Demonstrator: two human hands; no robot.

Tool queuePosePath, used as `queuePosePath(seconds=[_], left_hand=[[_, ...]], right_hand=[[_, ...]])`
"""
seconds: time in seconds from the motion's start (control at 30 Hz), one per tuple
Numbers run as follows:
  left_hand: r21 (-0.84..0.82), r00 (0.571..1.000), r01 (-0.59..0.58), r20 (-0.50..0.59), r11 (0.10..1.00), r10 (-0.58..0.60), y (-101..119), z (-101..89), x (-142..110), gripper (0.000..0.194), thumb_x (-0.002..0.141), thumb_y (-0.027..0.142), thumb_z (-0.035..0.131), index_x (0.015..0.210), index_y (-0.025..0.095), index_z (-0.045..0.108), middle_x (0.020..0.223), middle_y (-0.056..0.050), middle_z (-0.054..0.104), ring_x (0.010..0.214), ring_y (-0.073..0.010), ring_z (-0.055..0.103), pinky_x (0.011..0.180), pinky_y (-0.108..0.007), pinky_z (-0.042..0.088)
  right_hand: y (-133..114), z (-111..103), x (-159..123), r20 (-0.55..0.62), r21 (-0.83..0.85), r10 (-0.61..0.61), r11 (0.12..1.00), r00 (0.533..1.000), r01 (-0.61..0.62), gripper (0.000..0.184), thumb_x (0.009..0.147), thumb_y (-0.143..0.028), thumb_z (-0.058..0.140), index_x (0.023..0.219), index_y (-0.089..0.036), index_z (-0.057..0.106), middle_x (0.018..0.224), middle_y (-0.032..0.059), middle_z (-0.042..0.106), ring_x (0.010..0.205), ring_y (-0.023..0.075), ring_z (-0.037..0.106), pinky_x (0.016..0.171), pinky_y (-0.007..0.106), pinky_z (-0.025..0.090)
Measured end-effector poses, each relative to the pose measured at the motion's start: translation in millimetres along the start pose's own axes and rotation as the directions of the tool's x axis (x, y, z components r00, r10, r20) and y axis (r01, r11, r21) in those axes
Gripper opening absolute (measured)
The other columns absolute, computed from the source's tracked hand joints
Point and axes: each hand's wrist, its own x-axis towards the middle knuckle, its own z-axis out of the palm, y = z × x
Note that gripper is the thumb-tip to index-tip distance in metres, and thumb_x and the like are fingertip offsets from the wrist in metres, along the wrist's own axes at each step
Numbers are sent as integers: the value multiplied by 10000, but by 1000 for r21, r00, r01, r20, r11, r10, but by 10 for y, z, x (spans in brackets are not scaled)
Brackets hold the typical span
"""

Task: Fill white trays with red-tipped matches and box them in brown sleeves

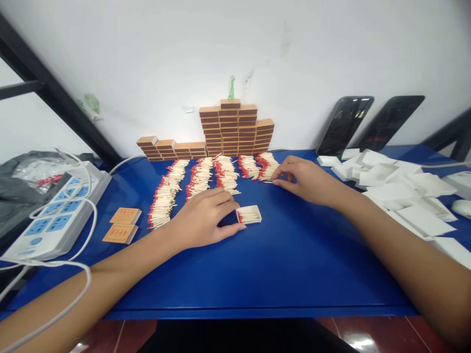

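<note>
My left hand grips the left end of a small white matchbox tray between thumb and fingers. Red-tipped matches lie inside the tray. Further right, my right hand has thumb and fingertips pinched on matchsticks at the edge of the rightmost match pile. Beside it is a smaller match pile. Three longer rows of matches stretch leftward: a near one, a middle one and the leftmost one, their red heads mostly facing left.
Stacked matchboxes stand against the wall, with two orange matchbox sleeves at left. Empty white trays heap up at right. Two phones lean on the wall. A power strip with white cables sits left on the blue table.
</note>
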Motion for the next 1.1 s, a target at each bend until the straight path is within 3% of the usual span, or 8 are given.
queuePosePath(seconds=[0.27,0.6,1.1], left_hand=[[-3,1000,-7,-17,1000,7,8,9,-4,321,1031,463,677,1064,150,740,983,-78,754,903,-225,717,844,-379,594],[-6,1000,-5,-9,1000,5,14,14,-6,331,1038,469,665,1066,149,745,982,-83,756,910,-229,718,845,-386,598],[-2,1000,-4,11,1000,4,18,2,6,346,1049,480,641,1064,151,746,979,-91,756,912,-232,718,838,-388,603]], right_hand=[[-74,-1,26,25,54,-16,998,1000,15,213,970,-357,621,927,-209,768,915,83,645,787,225,619,753,371,486],[-57,37,23,-35,52,-21,998,999,23,179,967,-308,583,929,-212,729,931,85,667,767,214,617,731,357,481],[14,48,40,45,10,24,1000,999,-25,192,956,-321,549,889,-206,687,881,91,693,777,239,639,713,361,484]])
